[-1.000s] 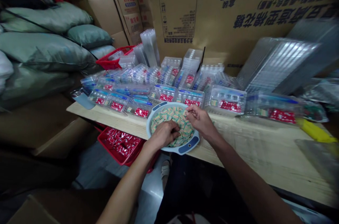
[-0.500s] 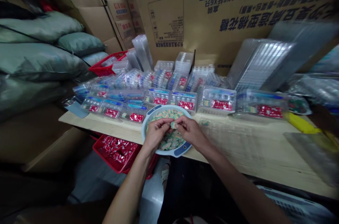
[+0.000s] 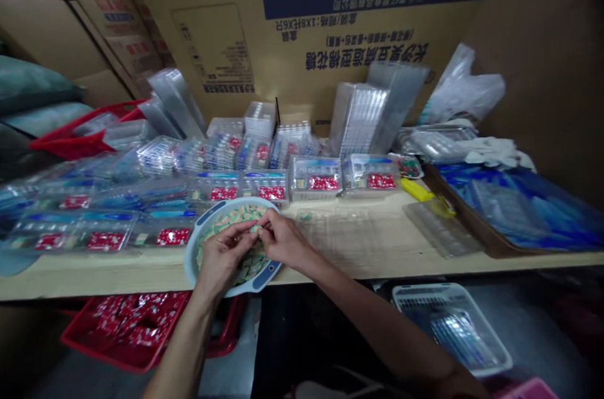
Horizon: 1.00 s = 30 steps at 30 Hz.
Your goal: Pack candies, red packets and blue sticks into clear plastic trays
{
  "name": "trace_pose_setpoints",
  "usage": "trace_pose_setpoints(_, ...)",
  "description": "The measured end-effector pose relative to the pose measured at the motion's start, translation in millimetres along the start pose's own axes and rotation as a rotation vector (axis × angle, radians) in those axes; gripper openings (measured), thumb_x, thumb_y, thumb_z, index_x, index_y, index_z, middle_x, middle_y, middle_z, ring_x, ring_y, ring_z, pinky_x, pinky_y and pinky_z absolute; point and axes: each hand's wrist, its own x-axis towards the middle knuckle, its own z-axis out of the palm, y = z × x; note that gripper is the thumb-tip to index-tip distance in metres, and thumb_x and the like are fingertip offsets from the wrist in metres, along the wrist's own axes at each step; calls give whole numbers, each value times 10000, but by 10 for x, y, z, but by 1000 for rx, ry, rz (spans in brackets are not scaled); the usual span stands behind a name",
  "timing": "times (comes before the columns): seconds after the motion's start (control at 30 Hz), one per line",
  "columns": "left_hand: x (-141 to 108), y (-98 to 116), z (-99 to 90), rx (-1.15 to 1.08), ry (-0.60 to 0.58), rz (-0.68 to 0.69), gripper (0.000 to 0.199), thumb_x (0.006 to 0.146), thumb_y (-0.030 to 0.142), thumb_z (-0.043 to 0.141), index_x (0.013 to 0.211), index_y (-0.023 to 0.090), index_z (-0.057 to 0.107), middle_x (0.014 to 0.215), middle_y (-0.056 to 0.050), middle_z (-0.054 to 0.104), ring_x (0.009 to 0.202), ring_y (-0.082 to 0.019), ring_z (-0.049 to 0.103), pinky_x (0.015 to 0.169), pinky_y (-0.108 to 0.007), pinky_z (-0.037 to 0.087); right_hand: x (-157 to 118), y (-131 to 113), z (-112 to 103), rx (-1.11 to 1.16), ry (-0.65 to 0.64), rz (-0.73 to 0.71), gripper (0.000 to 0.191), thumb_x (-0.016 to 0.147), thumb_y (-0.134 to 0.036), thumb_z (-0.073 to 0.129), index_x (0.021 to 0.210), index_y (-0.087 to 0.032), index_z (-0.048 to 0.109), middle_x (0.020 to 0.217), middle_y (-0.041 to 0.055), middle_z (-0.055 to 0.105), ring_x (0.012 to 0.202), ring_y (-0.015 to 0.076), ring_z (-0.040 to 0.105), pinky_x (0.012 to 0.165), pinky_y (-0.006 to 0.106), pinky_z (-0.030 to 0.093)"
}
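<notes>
Small green and cream pieces fill a light blue bowl (image 3: 192, 258) at the front edge of the wooden table (image 3: 358, 254). Over the bowl, my left hand (image 3: 225, 255) and my right hand (image 3: 282, 236) meet with fingertips pinched together. Something small is between the fingertips, too small to make out. Behind and left of the bowl stand clear trays with red packets (image 3: 224, 193) and blue items. A flat clear tray (image 3: 340, 229) lies right of the bowl, with a small green piece (image 3: 304, 215) at its corner.
Stacked clear trays (image 3: 357, 116) lean near a large cardboard box (image 3: 292, 84). On the right are a yellow-handled tool (image 3: 417, 190) and a brown tray of blue packets (image 3: 519, 210). Below the table are a red basket (image 3: 113, 358) and a white basket (image 3: 500, 355).
The view has swung to the right, bringing the blue packets and white basket into sight. Both hands remain together over the bowl, fingertips still pinched.
</notes>
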Motion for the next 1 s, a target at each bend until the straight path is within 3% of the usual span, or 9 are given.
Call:
trace_pose_setpoints(0.13,71,182,388,88,-2,113,438,671,430,878,1001,162,773,705,5,679,635,-123,607,602,-217,487,-232,85,-445,-26,100,-50,217,893,-185,535,1102,-239,560,928,11,664,838,177,663,752,287,520)
trace_pose_setpoints(0.23,164,196,771,150,-17,210,344,728,401,813,972,162,767,673,23,635,582,-98,545,557,-198,433,-535,283,-865,-349,257,-42,249,898,-139,481,1092,-210,622,1033,73,666,982,218,638,877,344,499)
trace_pose_setpoints(0.3,232,103,1069,168,-82,229,298,750,339,774,988,161,757,712,12,652,622,-109,575,599,-208,464,-763,449,-1096,-631,292,49,290,888,-100,463,1068,-186,673,1075,108,677,1057,263,613,941,402,455)
trace_pose_setpoints(0.37,314,-55,1377,223,-149,213,258,765,252,728,1007,161,742,762,-2,683,671,-123,614,646,-219,495,-974,600,-1240,-841,250,158,315,883,-89,473,1080,-167,706,1178,137,680,1129,300,592,964,441,422)
trace_pose_setpoints(0.53,622,-410,1980,683,-236,217,199,797,135,646,965,152,752,822,-35,741,764,-163,668,748,-279,528,-1299,781,-1291,-1004,158,207,315,893,-118,503,1115,-135,725,1436,163,579,1324,329,485,1036,471,369)
trace_pose_setpoints(0.63,831,-443,2173,925,-362,315,250,785,101,623,984,135,770,874,-68,767,812,-198,684,794,-321,536,-1359,795,-1281,-961,169,185,320,886,-126,516,1126,-138,726,1441,152,578,1327,316,474,1055,460,356)
trace_pose_setpoints(0.8,1018,-399,2311,1006,-580,412,237,669,34,645,807,161,790,784,-56,755,789,-211,681,815,-315,539,-1391,811,-1313,-924,176,151,317,863,-125,535,1117,-146,723,1419,150,589,1314,311,471,1060,462,350)
trace_pose_setpoints(1.0,1003,-470,2315,998,-642,493,276,702,-1,594,820,160,785,898,-91,745,844,-210,671,838,-319,526,-1428,837,-1327,-895,191,129,306,837,-120,546,1087,-151,720,1408,150,596,1315,312,466,1068,468,345)
